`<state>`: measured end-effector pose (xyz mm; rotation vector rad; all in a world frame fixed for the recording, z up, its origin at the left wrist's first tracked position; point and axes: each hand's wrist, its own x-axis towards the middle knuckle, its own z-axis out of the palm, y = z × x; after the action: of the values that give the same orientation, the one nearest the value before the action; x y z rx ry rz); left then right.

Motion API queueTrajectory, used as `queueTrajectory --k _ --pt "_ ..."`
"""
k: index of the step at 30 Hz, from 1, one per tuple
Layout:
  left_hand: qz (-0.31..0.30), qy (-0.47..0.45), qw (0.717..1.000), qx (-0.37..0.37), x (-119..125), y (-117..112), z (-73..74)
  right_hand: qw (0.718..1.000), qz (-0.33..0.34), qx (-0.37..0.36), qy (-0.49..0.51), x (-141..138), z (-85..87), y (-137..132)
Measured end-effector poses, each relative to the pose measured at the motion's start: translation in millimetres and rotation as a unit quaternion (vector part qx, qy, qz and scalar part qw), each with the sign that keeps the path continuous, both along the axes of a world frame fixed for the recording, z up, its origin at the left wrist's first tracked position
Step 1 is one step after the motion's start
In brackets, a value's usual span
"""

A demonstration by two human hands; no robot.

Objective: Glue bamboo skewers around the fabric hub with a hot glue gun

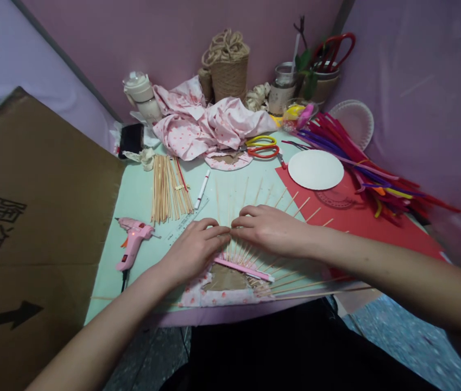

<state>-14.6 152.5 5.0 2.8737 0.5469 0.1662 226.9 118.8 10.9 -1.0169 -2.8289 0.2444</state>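
Head view: two hands (195, 245) (269, 231), fingers half-curled, grip unclear, over fanned sticks (313, 214) near one pink pen (243, 269).

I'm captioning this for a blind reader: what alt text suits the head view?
A person's left hand and right hand lie close together over thin sticks fanning from a cloth-edged cardboard piece on a green table. A pink glue gun lies to the left, crumpled pink cloth behind.

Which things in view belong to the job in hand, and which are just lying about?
Judging by placement:

Job: fanned sticks at the left hand and right hand; fabric-edged cardboard; probably glue gun, its light on.

Seemingly lying about: white bottle, twine spool, white disc, fuzzy stems.
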Motion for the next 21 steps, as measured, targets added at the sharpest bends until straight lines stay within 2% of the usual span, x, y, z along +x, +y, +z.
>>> queueTrajectory --k 11,21 --pt "-0.005 0.023 0.999 0.033 -0.4 -0.3 -1.8 0.999 0.001 0.013 -0.03 -8.1 -5.0 2.4" --pt "-0.004 0.019 0.999 0.042 2.5 -2.1 3.3 1.0 -0.012 0.014 -0.02 -8.3 -3.2 0.7"
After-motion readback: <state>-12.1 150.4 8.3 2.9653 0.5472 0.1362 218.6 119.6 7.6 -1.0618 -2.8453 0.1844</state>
